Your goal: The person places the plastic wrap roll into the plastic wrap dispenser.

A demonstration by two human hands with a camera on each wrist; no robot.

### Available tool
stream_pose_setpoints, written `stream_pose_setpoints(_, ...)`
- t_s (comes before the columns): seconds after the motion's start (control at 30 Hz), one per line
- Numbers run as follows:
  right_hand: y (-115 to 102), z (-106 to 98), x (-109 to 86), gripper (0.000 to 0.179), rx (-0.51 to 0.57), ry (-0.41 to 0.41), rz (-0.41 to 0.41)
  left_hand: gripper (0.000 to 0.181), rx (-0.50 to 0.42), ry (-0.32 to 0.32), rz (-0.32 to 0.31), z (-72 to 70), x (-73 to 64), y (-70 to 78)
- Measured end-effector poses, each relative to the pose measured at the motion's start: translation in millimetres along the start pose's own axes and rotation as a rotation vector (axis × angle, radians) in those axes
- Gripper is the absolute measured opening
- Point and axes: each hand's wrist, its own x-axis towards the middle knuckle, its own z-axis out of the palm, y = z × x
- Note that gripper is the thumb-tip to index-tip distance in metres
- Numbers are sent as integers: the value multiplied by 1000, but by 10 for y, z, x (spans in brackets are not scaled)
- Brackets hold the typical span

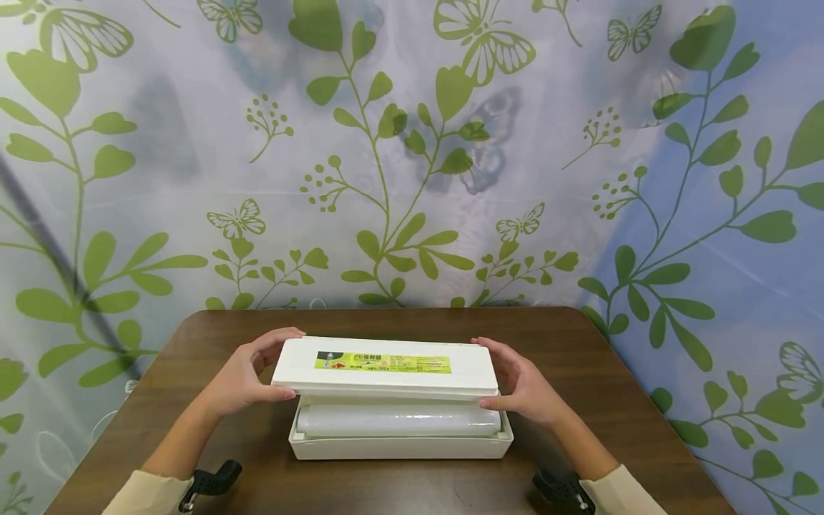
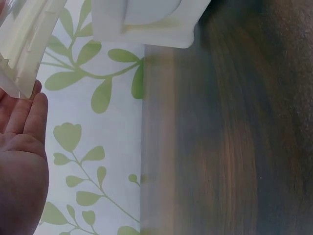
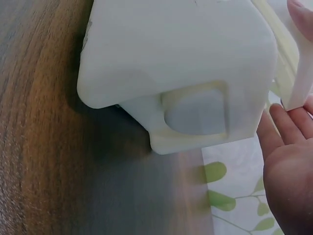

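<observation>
Both hands hold a white lid [image 1: 386, 383] above a white cling film box [image 1: 399, 448] on the table. A yellow-green printed label [image 1: 383, 363] runs along the lid's top. My left hand [image 1: 247, 368] grips the lid's left end, thumb at the front edge and fingers behind. At the other end my right hand [image 1: 521, 383] grips it the same way. Inside the box lies a roll of clear cling film [image 1: 399, 420], its back part hidden by the lid. The left wrist view shows the lid's hollow underside [image 2: 29, 44] over the fingers.
The box stands on a brown wooden table [image 1: 244, 422] with rounded far corners. Behind it hangs a pale curtain [image 1: 412, 179] printed with green leaves and butterflies. Black straps [image 1: 209, 481] circle both wrists over cream sleeves.
</observation>
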Motion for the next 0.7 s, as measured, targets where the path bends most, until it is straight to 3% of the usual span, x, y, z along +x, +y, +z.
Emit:
stream_pose_setpoints(0.23, -40, 14, 3, 92, 17, -3, -45, 81, 5, -22, -3, 12, -18, 29)
stream_pose_setpoints(0.43, -43, 38, -19, 91, 14, 6, -33, 83, 20, -21, -37, 21, -37, 13)
stream_pose_setpoints(0.7, -3, 37, -63, 92, -11, 38, -29, 85, 24, -25, -33, 57, -34, -33)
